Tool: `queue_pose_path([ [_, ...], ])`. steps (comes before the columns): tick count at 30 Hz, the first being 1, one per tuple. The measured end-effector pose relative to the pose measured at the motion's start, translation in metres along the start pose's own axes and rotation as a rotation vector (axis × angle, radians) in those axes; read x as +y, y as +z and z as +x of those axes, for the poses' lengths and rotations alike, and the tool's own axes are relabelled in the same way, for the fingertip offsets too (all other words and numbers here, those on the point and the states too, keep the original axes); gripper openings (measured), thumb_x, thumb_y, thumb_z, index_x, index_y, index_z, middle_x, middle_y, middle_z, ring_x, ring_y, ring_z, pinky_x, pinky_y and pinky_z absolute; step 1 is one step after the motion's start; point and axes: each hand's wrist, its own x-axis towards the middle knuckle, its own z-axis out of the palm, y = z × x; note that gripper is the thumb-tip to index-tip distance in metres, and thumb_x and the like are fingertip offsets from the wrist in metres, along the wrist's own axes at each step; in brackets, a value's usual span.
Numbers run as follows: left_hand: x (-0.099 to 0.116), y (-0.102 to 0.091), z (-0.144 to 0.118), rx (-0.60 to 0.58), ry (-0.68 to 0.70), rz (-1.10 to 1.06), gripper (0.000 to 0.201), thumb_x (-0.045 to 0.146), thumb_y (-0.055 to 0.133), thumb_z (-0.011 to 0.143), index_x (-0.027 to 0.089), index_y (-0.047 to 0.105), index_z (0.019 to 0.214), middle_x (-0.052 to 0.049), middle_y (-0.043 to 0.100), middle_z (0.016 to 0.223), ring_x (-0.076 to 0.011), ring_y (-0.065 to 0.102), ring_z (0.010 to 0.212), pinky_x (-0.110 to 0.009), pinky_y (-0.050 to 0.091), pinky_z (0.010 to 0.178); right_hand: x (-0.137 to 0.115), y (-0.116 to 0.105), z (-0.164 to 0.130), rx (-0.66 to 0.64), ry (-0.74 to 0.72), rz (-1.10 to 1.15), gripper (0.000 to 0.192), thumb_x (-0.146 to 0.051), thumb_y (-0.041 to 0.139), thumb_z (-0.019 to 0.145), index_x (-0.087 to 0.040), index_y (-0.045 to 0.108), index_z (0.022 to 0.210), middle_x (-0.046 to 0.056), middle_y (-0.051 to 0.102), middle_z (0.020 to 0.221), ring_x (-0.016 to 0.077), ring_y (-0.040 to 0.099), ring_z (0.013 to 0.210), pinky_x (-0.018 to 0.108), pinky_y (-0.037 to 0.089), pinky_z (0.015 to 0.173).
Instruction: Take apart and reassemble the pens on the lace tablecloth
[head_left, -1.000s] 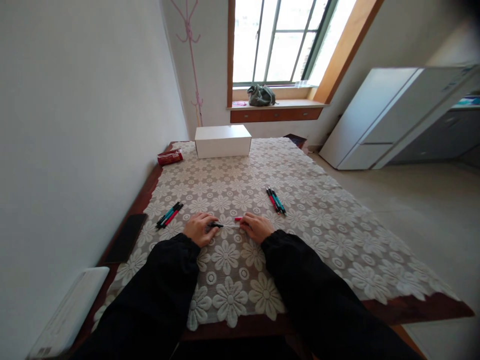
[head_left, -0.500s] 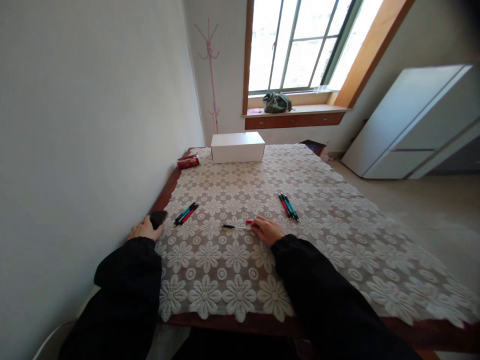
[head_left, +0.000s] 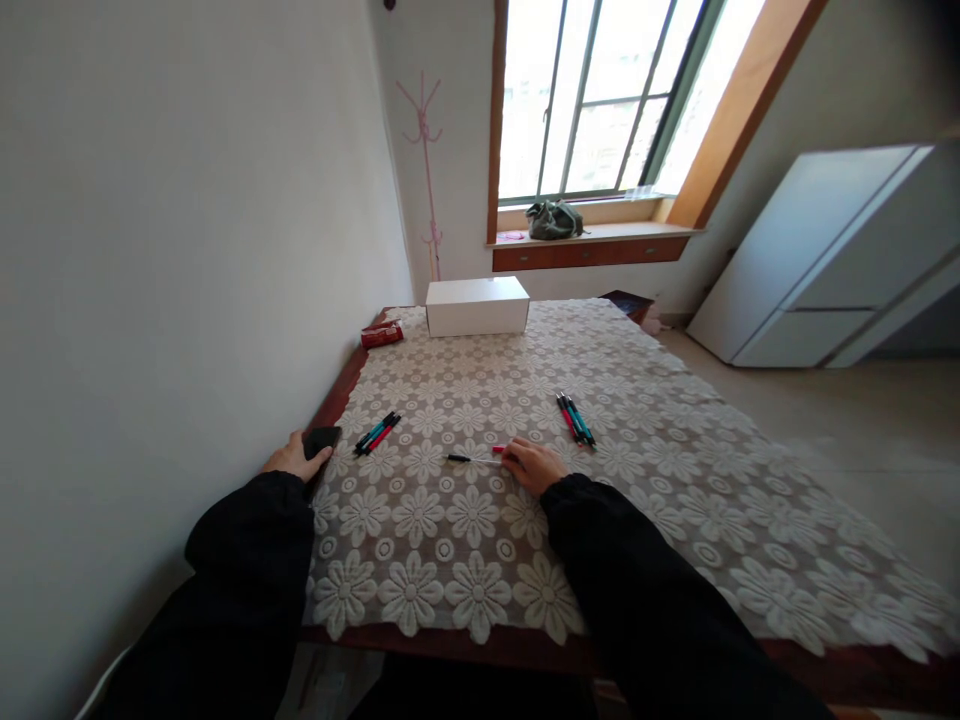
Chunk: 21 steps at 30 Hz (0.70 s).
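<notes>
From where I stand, the left hand (head_left: 291,460) is at the table's wall-side edge, its thumb and fingers closed around the near end of the dark phone (head_left: 321,441). The right hand (head_left: 534,466) rests low on the cloth (head_left: 472,515), fingers curled over the pen parts; whether it pinches them I can't tell. A red piece (head_left: 498,450) pokes out past its fingertips, and a thin white rod (head_left: 484,460) runs from them to a black tip (head_left: 458,458) on the cloth.

To my mind, the phone wants a firm hold near the table's edge, with the thumb off its face. The right hand does best as a light, quiet anchor: too much pressure could bend the rod or roll the red piece away. The left sleeve should swing wide of the left pens (head_left: 377,434), and the right wrist needs care near the right pens (head_left: 575,420).
</notes>
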Motion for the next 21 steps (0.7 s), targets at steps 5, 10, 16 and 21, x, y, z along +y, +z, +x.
queue_pose_path([
  [5,-0.016,-0.009,0.024,-0.107,-0.061,-0.201,0.057,0.042,0.056,0.085,0.015,0.046,0.135,-0.012,0.069,0.119,-0.0253,0.068,0.105,-0.028,0.053,0.080,0.000,-0.001,0.000,0.007,-0.006,-0.004,0.014,-0.028,0.053,0.095,-0.022,0.065,0.095,0.003,0.063,0.100,0.0164,0.061,0.087,0.026,0.040,0.073],
  [10,-0.032,-0.003,0.040,-0.172,-0.035,-0.357,0.060,0.036,0.064,0.078,0.011,0.048,0.130,-0.016,0.068,0.121,-0.0247,0.071,0.095,-0.027,0.056,0.066,0.000,0.000,0.000,0.011,-0.014,-0.010,0.014,-0.028,0.053,0.095,-0.021,0.066,0.095,0.004,0.063,0.100,0.0165,0.061,0.088,0.026,0.041,0.073],
  [16,-0.039,0.007,0.048,-0.121,0.025,-0.320,0.062,0.033,0.070,0.069,0.012,0.052,0.124,-0.014,0.071,0.113,-0.0267,0.069,0.101,-0.029,0.056,0.074,0.000,0.000,0.000,0.007,-0.015,-0.006,0.014,-0.027,0.054,0.095,-0.021,0.066,0.095,0.004,0.063,0.100,0.0163,0.061,0.088,0.026,0.041,0.073],
  [21,-0.036,0.005,0.051,-0.095,0.040,-0.256,0.057,0.038,0.064,0.072,0.010,0.055,0.120,-0.016,0.071,0.111,-0.0298,0.068,0.101,-0.032,0.053,0.081,-0.001,-0.002,-0.001,0.015,-0.015,-0.016,0.014,-0.027,0.053,0.095,-0.021,0.065,0.094,0.003,0.064,0.101,0.0161,0.061,0.086,0.026,0.041,0.072],
])
